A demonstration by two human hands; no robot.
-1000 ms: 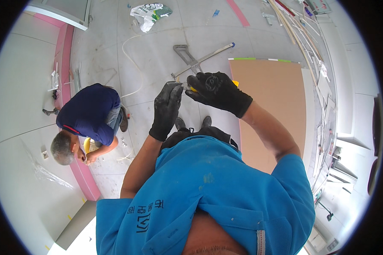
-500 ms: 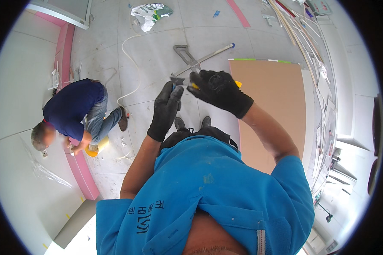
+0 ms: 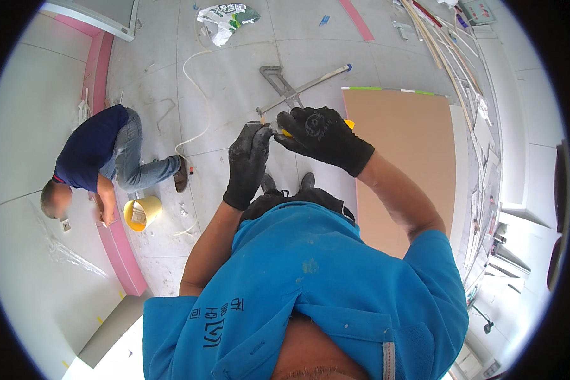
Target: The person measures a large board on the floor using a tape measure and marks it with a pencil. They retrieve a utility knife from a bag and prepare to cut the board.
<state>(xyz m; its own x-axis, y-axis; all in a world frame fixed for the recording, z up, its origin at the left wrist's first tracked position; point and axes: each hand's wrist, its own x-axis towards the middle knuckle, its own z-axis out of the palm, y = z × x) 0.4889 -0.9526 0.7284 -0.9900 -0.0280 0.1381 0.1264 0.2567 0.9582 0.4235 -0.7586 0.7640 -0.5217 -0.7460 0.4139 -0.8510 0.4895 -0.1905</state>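
Note:
Both my hands wear black gloves and meet at chest height. My right hand (image 3: 313, 136) is closed round a yellow-handled tool (image 3: 349, 125), whose grey metal part (image 3: 272, 126) reaches toward my left. My left hand (image 3: 247, 163) pinches at a small dark piece (image 3: 254, 125) against that metal part; a thin tan bit pokes up there, and exactly what it grips is too small to tell. Below them on the floor, beyond my hands, a grey metal frame-shaped tool (image 3: 272, 80) lies across a long straight bar (image 3: 326, 77).
A co-worker (image 3: 92, 152) crouches at the pink wall base on the left, beside a yellow bucket (image 3: 151, 209). A white cable (image 3: 196, 88), a plastic bag (image 3: 228, 22) and a large tan board (image 3: 405, 171) lie on the floor. Loose strips (image 3: 418, 28) are piled at right.
My hands shift slightly, meeting again at the metal piece. The co-worker has moved leftward and farther up the picture along the wall, uncovering the yellow bucket.

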